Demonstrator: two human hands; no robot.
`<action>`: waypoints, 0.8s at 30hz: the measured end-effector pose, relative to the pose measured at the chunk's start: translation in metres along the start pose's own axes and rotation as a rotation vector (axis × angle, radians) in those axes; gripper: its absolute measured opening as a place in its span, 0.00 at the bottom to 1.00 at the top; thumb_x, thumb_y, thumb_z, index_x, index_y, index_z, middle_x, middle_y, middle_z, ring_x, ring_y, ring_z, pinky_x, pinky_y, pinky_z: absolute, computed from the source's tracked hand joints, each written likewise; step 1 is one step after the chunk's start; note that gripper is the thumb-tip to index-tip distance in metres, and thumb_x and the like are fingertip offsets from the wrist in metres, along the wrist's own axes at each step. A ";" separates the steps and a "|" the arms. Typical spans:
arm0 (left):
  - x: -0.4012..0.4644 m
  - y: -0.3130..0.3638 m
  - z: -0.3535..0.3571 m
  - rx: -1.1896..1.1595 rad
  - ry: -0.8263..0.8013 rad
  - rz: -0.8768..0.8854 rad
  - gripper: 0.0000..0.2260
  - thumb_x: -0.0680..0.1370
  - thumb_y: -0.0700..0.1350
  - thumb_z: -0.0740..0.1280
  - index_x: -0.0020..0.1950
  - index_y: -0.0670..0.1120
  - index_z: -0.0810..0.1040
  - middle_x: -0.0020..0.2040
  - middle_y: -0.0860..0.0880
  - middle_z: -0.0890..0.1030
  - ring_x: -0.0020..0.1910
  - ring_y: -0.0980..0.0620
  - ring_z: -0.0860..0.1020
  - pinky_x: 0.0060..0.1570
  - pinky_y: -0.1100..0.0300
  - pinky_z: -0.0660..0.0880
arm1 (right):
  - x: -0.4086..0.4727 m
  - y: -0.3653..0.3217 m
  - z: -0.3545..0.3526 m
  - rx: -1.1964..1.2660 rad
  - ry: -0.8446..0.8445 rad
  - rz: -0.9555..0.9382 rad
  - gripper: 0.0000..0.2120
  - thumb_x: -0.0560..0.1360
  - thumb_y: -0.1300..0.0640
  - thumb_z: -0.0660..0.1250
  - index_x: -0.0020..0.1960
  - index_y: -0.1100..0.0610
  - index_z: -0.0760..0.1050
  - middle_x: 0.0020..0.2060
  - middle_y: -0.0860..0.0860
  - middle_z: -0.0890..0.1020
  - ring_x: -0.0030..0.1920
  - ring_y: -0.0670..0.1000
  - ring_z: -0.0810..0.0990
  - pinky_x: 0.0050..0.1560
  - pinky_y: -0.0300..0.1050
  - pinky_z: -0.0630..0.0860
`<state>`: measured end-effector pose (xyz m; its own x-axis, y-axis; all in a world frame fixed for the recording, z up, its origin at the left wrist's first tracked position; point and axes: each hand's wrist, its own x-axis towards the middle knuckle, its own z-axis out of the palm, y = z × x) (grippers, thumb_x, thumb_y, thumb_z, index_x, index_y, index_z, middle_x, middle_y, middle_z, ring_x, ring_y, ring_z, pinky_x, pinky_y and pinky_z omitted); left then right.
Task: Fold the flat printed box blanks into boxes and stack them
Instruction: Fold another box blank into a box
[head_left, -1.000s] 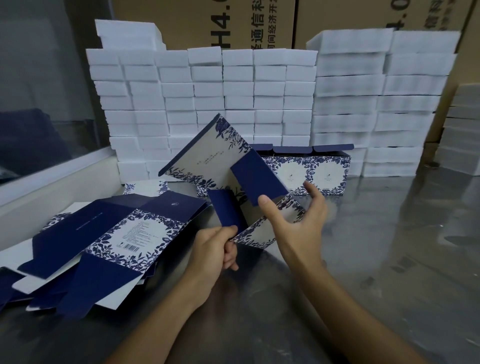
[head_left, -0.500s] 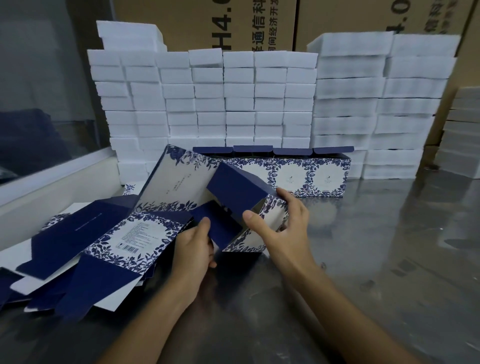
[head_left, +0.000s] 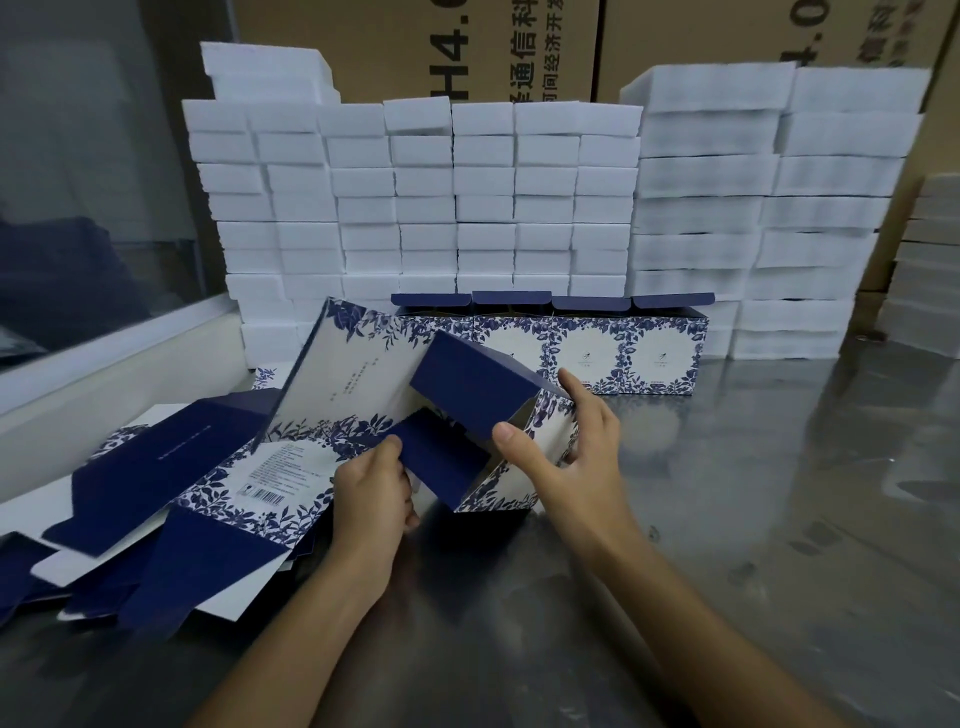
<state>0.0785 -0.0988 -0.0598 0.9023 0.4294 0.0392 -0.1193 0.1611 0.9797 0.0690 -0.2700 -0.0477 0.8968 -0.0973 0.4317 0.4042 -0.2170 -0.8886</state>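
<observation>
A half-folded blue and white floral box blank (head_left: 363, 379) rests low on the metal table in front of me. My left hand (head_left: 371, 488) pinches its navy lower flap (head_left: 441, 462). My right hand (head_left: 566, 457) grips the box's right wall, thumb on the navy upper flap (head_left: 467, 384). A loose pile of flat blanks (head_left: 171, 493) lies to the left. A row of folded boxes (head_left: 597, 353) with raised navy lids stands behind.
Tall stacks of white foam blocks (head_left: 467, 208) wall off the back, with brown cartons (head_left: 519, 47) above them. A white ledge (head_left: 104, 374) and a glass panel run along the left. The shiny metal table (head_left: 779, 519) stretches to the right.
The blank has come down from a raised tilt onto the table. Both hands moved down with it and its navy flaps are bent further inward.
</observation>
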 end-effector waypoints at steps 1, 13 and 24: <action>0.000 0.000 0.000 0.005 0.005 0.003 0.20 0.80 0.43 0.61 0.29 0.48 0.61 0.20 0.52 0.61 0.19 0.54 0.59 0.24 0.61 0.61 | 0.000 0.000 0.000 -0.004 -0.004 0.002 0.44 0.56 0.24 0.70 0.68 0.25 0.57 0.74 0.35 0.56 0.73 0.39 0.61 0.67 0.42 0.63; 0.000 0.001 -0.005 -0.010 0.051 0.135 0.06 0.79 0.49 0.65 0.43 0.50 0.73 0.37 0.48 0.77 0.34 0.49 0.76 0.30 0.55 0.73 | 0.004 -0.004 -0.004 0.097 -0.043 0.114 0.53 0.51 0.16 0.67 0.73 0.29 0.58 0.73 0.36 0.58 0.74 0.48 0.65 0.68 0.62 0.72; -0.017 0.007 0.003 0.176 -0.062 0.363 0.10 0.79 0.65 0.52 0.42 0.74 0.72 0.42 0.74 0.77 0.42 0.75 0.74 0.45 0.65 0.67 | 0.008 0.006 -0.004 0.045 -0.076 0.161 0.47 0.63 0.19 0.59 0.78 0.36 0.56 0.78 0.40 0.57 0.72 0.39 0.59 0.72 0.47 0.60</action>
<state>0.0636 -0.1081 -0.0530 0.8386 0.3747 0.3955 -0.3668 -0.1483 0.9184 0.0780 -0.2759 -0.0490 0.9609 -0.0528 0.2716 0.2603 -0.1604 -0.9521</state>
